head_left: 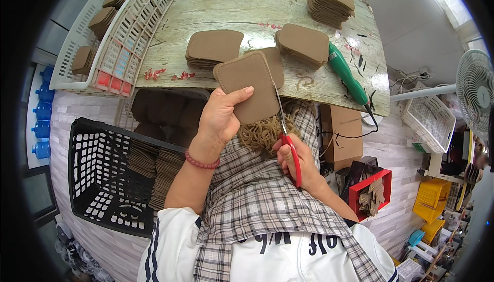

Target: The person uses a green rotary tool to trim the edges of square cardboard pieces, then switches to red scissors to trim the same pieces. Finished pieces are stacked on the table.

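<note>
My left hand (221, 114), a beaded bracelet at its wrist, grips a brown rounded-rectangle stitched patch (249, 89), thumb on top. Red-handled scissors (291, 153) are in my right hand (303, 161), their blades running up along the patch's right edge. I cannot tell whether the blades touch it. Below the patch, a heap of curly tan trimmings (265, 132) lies on my plaid apron (247, 189). Behind it, another brown patch (274, 68) rests at the table's near edge, partly covered.
Stacks of brown patches (213, 47) stand on the worn wooden table (206, 4), with a green corded tool (346, 71) at right. A white crate (139, 29) is at left, a black crate (98, 174) below it. A red box (355, 204) and a fan (476, 91) are at right.
</note>
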Demonstrator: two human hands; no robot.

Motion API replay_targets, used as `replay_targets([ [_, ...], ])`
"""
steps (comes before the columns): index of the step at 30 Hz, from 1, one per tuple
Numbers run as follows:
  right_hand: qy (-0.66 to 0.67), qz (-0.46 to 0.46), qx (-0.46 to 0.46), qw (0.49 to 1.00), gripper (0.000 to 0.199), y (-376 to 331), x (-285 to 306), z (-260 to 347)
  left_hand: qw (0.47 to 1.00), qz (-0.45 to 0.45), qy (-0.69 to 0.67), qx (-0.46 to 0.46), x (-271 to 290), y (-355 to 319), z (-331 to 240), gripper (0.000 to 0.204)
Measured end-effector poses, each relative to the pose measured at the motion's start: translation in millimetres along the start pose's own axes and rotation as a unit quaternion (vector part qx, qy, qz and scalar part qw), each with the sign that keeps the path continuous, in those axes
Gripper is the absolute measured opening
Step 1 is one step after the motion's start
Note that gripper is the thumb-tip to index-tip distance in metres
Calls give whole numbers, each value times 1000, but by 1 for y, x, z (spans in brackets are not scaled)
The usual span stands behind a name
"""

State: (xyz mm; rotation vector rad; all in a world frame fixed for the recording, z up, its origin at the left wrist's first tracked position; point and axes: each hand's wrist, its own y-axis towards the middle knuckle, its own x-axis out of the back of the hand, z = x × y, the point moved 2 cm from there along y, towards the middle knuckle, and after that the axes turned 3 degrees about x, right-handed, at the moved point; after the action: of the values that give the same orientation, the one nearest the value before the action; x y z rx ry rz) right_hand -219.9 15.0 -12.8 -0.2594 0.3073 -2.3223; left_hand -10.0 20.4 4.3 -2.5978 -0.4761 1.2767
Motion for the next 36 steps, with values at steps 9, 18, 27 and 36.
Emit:
replay_targets([
  [9, 0, -10, 5, 1000, 63, 0, -1, 1, 1000, 2, 1, -2, 2, 1, 2, 35],
  [18, 5, -22, 9, 1000, 61, -1, -1, 2, 1000, -1, 1, -1, 3, 1, 2, 34],
  [27, -14, -33, 13, 999, 57, -1, -1, 1, 1000, -10, -12, 5, 1, 0, 4, 29],
  [36, -16, -42, 20, 999, 52, -1, 0, 1, 1000, -4, -18, -3, 5, 1, 6, 31],
])
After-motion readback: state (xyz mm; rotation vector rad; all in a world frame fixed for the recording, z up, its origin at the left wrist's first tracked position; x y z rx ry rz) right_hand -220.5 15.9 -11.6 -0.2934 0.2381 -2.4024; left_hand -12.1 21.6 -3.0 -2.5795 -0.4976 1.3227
